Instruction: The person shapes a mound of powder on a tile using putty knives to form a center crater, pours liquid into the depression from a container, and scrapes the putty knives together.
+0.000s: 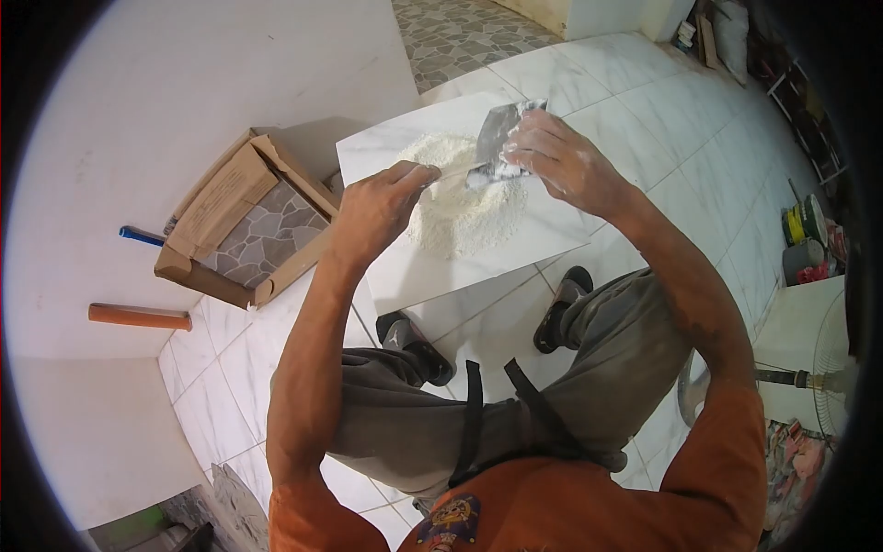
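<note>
My right hand (566, 164), dusted with white, is closed round a flat grey scraper blade (497, 133) smeared with white material. To its left, my left hand (382, 207) is pinched at the end of a thin pale strip or handle that runs toward the blade; what exactly its fingertips hold is too small to tell. Both hands are above a heap of white powder (469, 225) with a hollow in its middle. The powder lies on a white board (405, 281) on the tiled floor.
An open cardboard box (221, 198) with stone-patterned tiles stands at the left by the wall. Nearby are a blue object (142, 235) and an orange bar (138, 316). My feet are below the board. A fan (832, 377) and containers (805, 262) are at the right.
</note>
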{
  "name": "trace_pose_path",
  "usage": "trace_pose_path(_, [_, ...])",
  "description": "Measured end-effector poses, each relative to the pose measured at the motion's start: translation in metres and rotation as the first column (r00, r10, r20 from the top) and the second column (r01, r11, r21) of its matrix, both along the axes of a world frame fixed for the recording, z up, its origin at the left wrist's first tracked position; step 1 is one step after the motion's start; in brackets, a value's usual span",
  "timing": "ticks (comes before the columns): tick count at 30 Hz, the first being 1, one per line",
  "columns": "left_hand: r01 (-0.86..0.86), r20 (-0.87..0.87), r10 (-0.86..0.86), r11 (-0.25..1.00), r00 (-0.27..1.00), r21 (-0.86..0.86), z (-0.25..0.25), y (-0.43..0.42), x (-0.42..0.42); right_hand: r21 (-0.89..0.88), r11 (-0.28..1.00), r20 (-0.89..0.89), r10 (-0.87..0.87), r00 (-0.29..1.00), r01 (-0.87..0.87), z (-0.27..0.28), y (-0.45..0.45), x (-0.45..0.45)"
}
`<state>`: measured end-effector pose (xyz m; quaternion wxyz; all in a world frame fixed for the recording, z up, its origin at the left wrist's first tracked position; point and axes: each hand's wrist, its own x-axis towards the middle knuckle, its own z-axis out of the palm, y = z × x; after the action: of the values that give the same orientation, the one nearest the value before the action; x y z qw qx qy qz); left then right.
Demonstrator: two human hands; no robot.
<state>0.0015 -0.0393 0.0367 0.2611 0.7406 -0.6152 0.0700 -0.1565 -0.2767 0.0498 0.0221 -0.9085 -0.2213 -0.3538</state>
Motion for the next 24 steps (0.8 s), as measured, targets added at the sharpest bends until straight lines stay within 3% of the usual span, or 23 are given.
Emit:
trace_pose_path(4, [0.023, -0.009, -0.023, 0.999, 1.0, -0.026, -0.005, -0.003, 0.001, 0.043, 0.999, -0.046, -0.014, 0.999, 0.016, -0.003, -0.007, 0.003])
trace_pose_path(7, [-0.119, 0.141, 0.11, 0.991, 0.984, 0.058, -0.006, -0.002, 0.009, 0.062, 0.998, -0.092, 0.04, 0.995, -0.034, -0.003, -0.003, 0.003])
trace_pose_path(9, [-0.127, 0.141, 0.122, 0.992, 0.982, 0.027, -0.01, 0.001, 0.014, 0.022, 1.0, -0.07, 0.023, 0.997, -0.022, -0.002, -0.006, 0.006])
trace_pose_path(15, [-0.136, 0.09, 0.137, 0.991, 0.987, -0.02, -0.008, 0.005, 0.017, -0.003, 0.991, -0.005, -0.13, 0.991, 0.13, 0.006, -0.023, 0.011])
trace_pose_path(16, [-0.134, 0.079, 0.136, 0.991, 0.988, -0.026, -0.008, 0.006, 0.017, 0.116, 0.971, -0.082, -0.201, 0.976, 0.209, 0.005, -0.021, 0.01])
trace_pose_path(18, [-0.051, 0.14, 0.059, 0.997, 0.988, -0.055, -0.006, 0.006, 0.018, 0.324, 0.868, -0.256, -0.303, 0.918, 0.377, 0.004, -0.014, 0.008])
trace_pose_path(21, [0.013, 0.15, 0.001, 0.996, 0.989, -0.093, -0.004, 0.006, 0.015, 0.474, 0.627, -0.46, -0.422, 0.781, 0.618, 0.01, -0.009, 0.009])
trace_pose_path(23, [0.017, 0.084, -0.008, 0.994, 0.996, -0.107, -0.005, 0.005, 0.011, 0.793, 0.25, -0.593, 0.109, 0.798, 0.556, 0.003, -0.021, 0.012])
trace_pose_path(24, [0.009, 0.028, -0.006, 0.994, 1.0, -0.108, -0.006, 0.005, 0.01, 0.833, -0.001, -0.512, 0.375, 0.773, 0.553, -0.001, -0.023, 0.014])
